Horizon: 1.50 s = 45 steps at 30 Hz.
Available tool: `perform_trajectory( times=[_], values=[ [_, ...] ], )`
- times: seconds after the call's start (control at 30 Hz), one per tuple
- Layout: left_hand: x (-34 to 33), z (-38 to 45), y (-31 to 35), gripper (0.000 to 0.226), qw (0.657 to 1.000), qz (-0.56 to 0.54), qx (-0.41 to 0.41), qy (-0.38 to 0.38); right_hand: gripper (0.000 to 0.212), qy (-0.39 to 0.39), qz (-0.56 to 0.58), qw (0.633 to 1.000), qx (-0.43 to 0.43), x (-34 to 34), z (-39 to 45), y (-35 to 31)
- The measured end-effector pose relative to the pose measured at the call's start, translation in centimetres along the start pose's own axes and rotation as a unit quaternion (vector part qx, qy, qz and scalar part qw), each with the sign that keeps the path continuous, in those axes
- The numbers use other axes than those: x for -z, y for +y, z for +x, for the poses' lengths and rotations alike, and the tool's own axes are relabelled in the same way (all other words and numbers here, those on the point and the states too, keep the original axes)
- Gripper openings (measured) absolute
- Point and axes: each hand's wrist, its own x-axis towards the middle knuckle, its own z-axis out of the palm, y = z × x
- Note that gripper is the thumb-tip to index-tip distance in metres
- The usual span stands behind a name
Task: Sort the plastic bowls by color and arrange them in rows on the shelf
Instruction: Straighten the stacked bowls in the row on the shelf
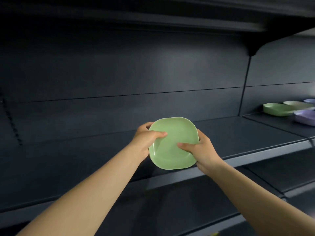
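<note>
A single view is offered, taken from the head and angled forward and slightly down onto a dark metal shelf unit [238,132]. The scene is seen at arm's length, with both bare forearms reaching up from the bottom edge into the middle of the frame. The upper shelf is caught along the top, lower shelves along the bottom. The far right edge is stretched and blurred, probably by the wide lens.

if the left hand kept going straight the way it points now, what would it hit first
Probably the dark back panel of the shelf. The left hand, gripping the green bowl, has nothing visible ahead of it; depth is unclear.
</note>
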Motion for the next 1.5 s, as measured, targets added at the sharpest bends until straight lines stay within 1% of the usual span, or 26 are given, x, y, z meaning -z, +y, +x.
perform_trajectory(
  times=[0.07,0.13,0.17,0.23,0.3,0.43,0.6,0.77,0.9,1.0,1.1,1.2,1.3,1.43,1.5],
  values=[
    [-5.5,-0.9,-0.4,0.032,1.0,-0.021,0.01,-0.015,0.044,0.015,-0.011,1.0,0.016,5.5,-0.9,-1.5],
    [-11.0,-2.2,-1.1,0.022,0.999,-0.032,0.023,-0.028,0.044,0.034,-0.021,0.999,0.028,10.8,-1.5,-2.6],
    [-13.7,-2.8,-1.5,0.021,0.999,-0.033,0.029,-0.032,0.044,0.044,-0.021,0.998,0.028,13.3,-1.7,-3.0],
    [-18.9,-3.8,-2.2,0.023,0.999,-0.03,0.031,-0.026,0.045,0.059,-0.015,0.998,0.022,18.2,-2.0,-3.6],
    [-23.6,-4.4,-2.3,0.026,0.999,-0.031,0.016,-0.012,0.045,0.071,-0.003,0.997,0.02,22.6,-2.1,-4.1],
    [-32.0,-4.8,-2.1,0.024,0.999,-0.04,-0.013,-0.003,0.045,0.074,0.013,0.997,0.032,30.6,-1.8,-5.2],
    [-41.6,-3.6,-2.5,0.023,0.999,-0.016,-0.033,-0.033,0.052,0.094,0.008,0.995,0.037,40.4,-0.3,-5.4],
    [-52.1,0.5,-3.4,0.022,0.998,-0.006,-0.036,-0.053,0.043,0.109,0.008,0.993,0.05,50.4,3.1,-5.7],
    [-61.9,5.0,-4.2,0.022,0.995,-0.003,-0.04,-0.092,0.041,0.16,-0.018,0.986,0.052,59.6,7.1,-5.7],
    [-69.8,8.6,-4.0,0.027,0.992,-0.01,-0.039,-0.118,0.038,0.184,-0.042,0.981,0.052,66.9,10.5,-7.1],
    [-77.1,11.9,-3.4,0.025,0.99,-0.013,-0.042,-0.136,0.041,0.196,-0.067,0.977,0.056,73.6,13.5,-8.9],
    [-83.5,14.9,-3.3,0.035,0.988,-0.008,-0.045,-0.146,0.039,0.209,-0.062,0.974,0.056,79.5,16.2,-9.8],
    [-89.6,17.7,-4.1,0.041,0.989,-0.01,-0.047,-0.143,0.037,0.206,-0.052,0.976,0.055,85.3,19.1,-9.5],
    [-98.3,20.9,-5.9,0.031,0.992,-0.006,-0.029,-0.12,0.039,0.195,-0.043,0.979,0.048,94.1,23.9,-8.4],
    [-102.9,22.7,-7.0,0.032,0.995,-0.008,-0.021,-0.1,0.041,0.182,-0.051,0.981,0.039,98.6,26.6,-7.9]
  ],
)
